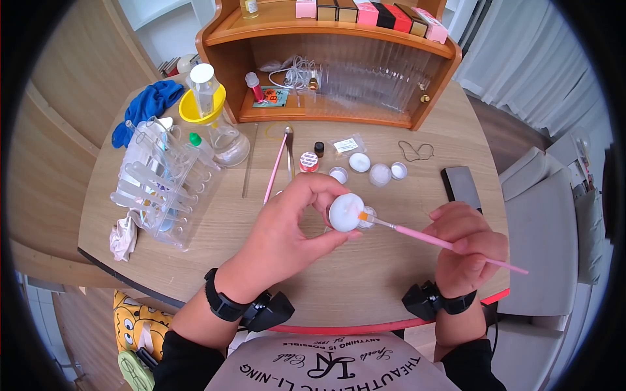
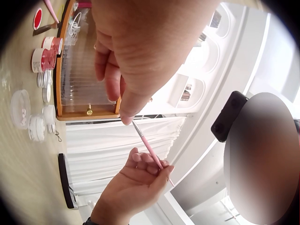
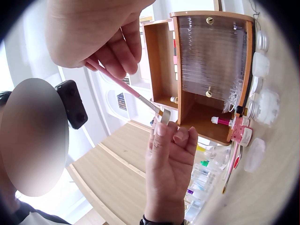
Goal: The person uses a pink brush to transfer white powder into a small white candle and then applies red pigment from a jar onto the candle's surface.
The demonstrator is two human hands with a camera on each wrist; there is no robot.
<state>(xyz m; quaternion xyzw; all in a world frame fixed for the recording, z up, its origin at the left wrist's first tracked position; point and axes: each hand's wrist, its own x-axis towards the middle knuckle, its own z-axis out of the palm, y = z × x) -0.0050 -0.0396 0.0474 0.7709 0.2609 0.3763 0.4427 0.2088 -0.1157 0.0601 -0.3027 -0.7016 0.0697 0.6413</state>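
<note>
My left hand (image 1: 283, 225) holds a small round metal tin (image 1: 343, 214) by its rim, between thumb and fingers. A smooth white face fills the tin and carries a faint pinkish mark. My right hand (image 1: 471, 249) pinches a thin pink-handled paintbrush (image 1: 425, 237) along its handle. The brush's orange bristles lie at the right part of the white face. Seen from the right wrist, the tin (image 3: 165, 116) is tilted nearly edge-on, with the brush tip at it. From the left wrist, my left hand hides the tin.
Several small tins and jars (image 1: 380, 174) stand beyond my hands, with a red-labelled jar (image 1: 308, 162) to their left. Another pink brush (image 1: 275, 171) lies nearby. A clear rack of tubes and droppers (image 1: 166, 189) stands left. A wooden cabinet (image 1: 326, 124) borders the back; a dark box (image 1: 462, 188) lies right.
</note>
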